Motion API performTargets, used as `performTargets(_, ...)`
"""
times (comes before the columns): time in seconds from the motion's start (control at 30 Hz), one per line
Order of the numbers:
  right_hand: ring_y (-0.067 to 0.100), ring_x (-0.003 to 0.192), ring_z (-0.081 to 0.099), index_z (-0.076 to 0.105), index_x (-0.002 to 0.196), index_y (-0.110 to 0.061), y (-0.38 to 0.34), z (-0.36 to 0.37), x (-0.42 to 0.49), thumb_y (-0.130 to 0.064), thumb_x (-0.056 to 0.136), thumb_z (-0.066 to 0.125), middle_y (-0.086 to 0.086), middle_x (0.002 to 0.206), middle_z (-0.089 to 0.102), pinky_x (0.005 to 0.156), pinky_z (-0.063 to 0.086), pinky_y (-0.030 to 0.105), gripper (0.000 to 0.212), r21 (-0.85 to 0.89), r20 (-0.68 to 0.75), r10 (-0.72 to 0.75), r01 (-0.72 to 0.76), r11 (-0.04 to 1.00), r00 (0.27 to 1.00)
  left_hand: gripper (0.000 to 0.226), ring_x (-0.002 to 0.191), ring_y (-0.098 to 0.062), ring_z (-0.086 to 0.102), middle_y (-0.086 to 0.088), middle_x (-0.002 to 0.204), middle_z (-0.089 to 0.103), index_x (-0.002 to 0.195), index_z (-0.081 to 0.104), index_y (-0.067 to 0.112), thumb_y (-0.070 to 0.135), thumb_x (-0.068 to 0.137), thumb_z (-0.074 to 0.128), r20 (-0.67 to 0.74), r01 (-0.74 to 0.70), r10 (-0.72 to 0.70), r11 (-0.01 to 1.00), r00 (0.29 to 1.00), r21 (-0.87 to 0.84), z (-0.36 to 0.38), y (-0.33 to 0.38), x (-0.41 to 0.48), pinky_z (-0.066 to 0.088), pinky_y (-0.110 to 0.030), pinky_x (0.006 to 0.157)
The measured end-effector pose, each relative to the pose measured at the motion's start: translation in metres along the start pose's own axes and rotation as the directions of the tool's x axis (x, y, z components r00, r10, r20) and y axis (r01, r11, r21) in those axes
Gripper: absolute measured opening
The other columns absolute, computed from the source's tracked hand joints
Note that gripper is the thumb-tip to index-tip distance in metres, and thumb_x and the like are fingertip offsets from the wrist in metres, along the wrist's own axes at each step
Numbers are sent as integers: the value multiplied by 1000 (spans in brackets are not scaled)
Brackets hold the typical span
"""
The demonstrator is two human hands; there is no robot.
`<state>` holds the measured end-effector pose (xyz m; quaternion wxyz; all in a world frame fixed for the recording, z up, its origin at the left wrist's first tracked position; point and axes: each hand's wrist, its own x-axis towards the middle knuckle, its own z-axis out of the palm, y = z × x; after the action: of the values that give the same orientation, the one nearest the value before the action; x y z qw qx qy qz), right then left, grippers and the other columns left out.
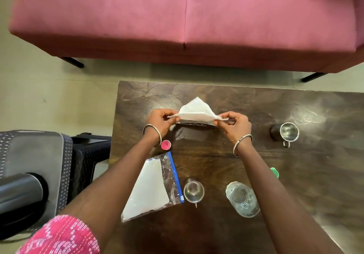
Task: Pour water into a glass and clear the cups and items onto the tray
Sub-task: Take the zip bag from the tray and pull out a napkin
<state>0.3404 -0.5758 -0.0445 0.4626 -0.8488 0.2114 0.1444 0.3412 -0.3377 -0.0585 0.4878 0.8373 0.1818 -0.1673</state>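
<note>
Both hands hold a white paper napkin (197, 109) just above the dark wooden table (275, 175); my left hand (162, 120) pinches its left corner and my right hand (235, 124) its right corner. A dark flat object (197, 124) lies under the napkin, mostly hidden. One steel cup (193, 191) stands near the front, another steel cup (286, 132) at the right. A clear glass (242, 198) stands by my right forearm. A zip bag with white napkins (155, 184) lies at the front left, a small pink lid (165, 145) beside my left wrist.
A green item (275, 172) shows partly behind my right forearm. A pink sofa (177, 17) stands beyond the table. Left of the table stand a black stool (88, 151) and a grey tray-like surface (29, 153) bearing a dark cylindrical flask (19, 192).
</note>
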Motion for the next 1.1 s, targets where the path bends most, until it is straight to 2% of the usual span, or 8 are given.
performTargets(0.07,23,79,68,78,83,-21,6,3,2,-17,75,83,9,94,73,78,57,37,10,-106,-16,-42,40,994,999,21,79,-8,65,6,85,72,99,79,16,15,78,79,-21,-30,32,995,999,96,4,-4,3,47,-9,71)
performTargets(0.2,18,84,63,79,85,-23,17,7,9,-20,78,80,2,100,68,80,54,37,8,-312,-13,-110,100,945,994,18,91,-22,65,-5,96,74,95,80,18,14,77,79,18,-127,127,946,992,297,11,-11,8,51,-36,84)
performTargets(0.33,23,97,63,79,92,-22,24,8,21,-21,83,77,4,106,66,80,49,31,10,-469,78,-130,151,870,988,15,94,-25,60,-5,96,72,93,80,22,15,80,77,25,-147,149,912,988,384,14,-19,15,47,-37,83)
performTargets(0.47,28,101,65,77,99,-23,25,4,32,-24,88,70,6,105,71,85,51,34,12,-591,196,-64,170,789,979,15,96,-27,56,-3,97,75,96,78,25,20,83,73,61,-165,155,856,986,491,14,-26,19,44,-35,79)
performTargets(0.57,30,100,66,75,100,-23,25,2,34,-25,90,68,5,104,74,86,54,37,13,-617,208,-57,176,767,977,18,96,-26,57,-1,97,75,98,77,28,22,82,74,81,-187,169,841,982,508,13,-28,19,38,-31,73)
performTargets(0.77,32,106,61,71,102,-21,28,2,34,-24,96,59,7,106,71,85,51,40,14,-712,186,-148,237,661,971,16,95,-22,59,0,98,71,97,74,25,28,81,75,59,-267,269,856,961,442,18,-25,13,43,-34,81)
performTargets(0.9,32,108,60,68,105,-19,26,3,31,-27,96,58,6,108,69,86,49,41,15,-753,178,-150,233,615,972,13,94,-21,58,0,96,71,94,76,25,32,83,73,47,-229,233,864,971,450,21,-25,14,42,-33,79)
performTargets(1.1,29,111,58,58,118,-20,28,3,17,-29,88,69,4,116,65,91,51,46,33,-620,198,-196,277,734,961,23,87,-16,64,4,93,70,91,68,22,24,73,83,-27,-217,243,905,970,365,15,-27,7,49,-29,78)
